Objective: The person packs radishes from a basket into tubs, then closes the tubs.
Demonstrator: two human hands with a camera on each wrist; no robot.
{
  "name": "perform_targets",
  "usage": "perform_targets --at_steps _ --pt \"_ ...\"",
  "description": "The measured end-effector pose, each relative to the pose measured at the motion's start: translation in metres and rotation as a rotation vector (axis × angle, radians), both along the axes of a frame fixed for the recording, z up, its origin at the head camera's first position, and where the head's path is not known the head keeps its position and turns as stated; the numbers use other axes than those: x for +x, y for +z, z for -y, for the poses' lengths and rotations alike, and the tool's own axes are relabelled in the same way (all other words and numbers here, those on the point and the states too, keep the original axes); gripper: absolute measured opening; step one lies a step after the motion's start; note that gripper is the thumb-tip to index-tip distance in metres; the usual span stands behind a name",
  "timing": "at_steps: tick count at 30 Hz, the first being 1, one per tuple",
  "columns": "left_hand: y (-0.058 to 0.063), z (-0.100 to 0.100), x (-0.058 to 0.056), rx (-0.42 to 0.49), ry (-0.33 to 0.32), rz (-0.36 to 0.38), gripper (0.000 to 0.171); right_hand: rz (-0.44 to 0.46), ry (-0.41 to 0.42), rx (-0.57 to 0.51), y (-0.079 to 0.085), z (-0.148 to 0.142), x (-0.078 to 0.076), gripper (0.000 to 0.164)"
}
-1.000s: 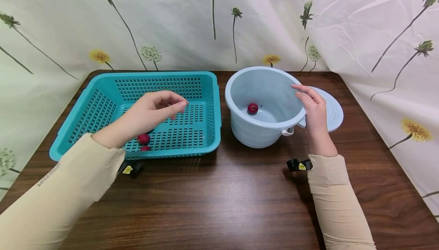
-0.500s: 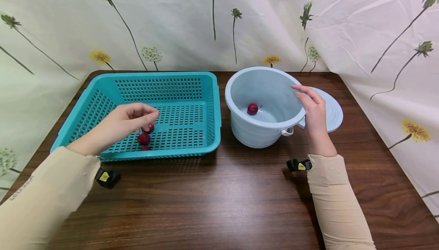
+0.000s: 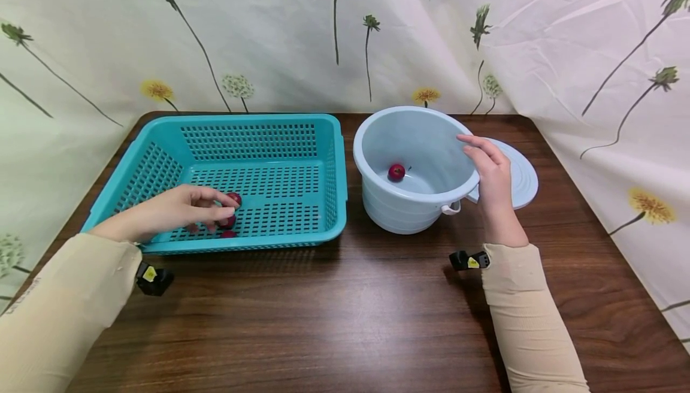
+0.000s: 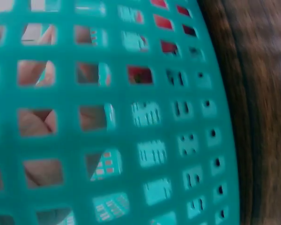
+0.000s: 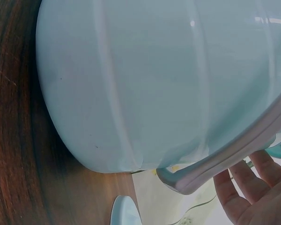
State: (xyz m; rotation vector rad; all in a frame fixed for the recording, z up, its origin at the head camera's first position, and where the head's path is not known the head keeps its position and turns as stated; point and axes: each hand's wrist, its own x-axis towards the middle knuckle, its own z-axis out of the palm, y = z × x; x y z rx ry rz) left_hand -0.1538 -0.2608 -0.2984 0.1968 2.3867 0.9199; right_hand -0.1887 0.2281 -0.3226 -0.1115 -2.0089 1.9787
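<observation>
L hand (image 3: 180, 207) moves down-left to red fruits (image 3: 229, 223), grip unclear; R hand (image 3: 492, 171) loose at pail (image 3: 401, 214) rim, right of frame. Prob. picking step; next needs pinch.

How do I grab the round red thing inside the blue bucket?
Probably straight down through the bucket's open top, pinching the round red thing on opposite sides, around its middle. It's ball-shaped with no handle showing, and it lies low inside with the bucket's wall all around, so coming in sideways is blocked.
</observation>
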Motion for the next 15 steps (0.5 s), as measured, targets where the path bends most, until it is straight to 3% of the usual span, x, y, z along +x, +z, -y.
perform_targets --at_steps 6,15 --pt "-0.008 0.001 -0.001 -0.045 -0.036 0.028 0.052 0.010 0.001 -0.005 0.001 -0.001 0.001 0.026" --pt "-0.014 0.005 -0.001 -0.089 -0.146 0.029 0.048 -0.003 0.006 -0.002 0.000 0.000 0.001 0.026"
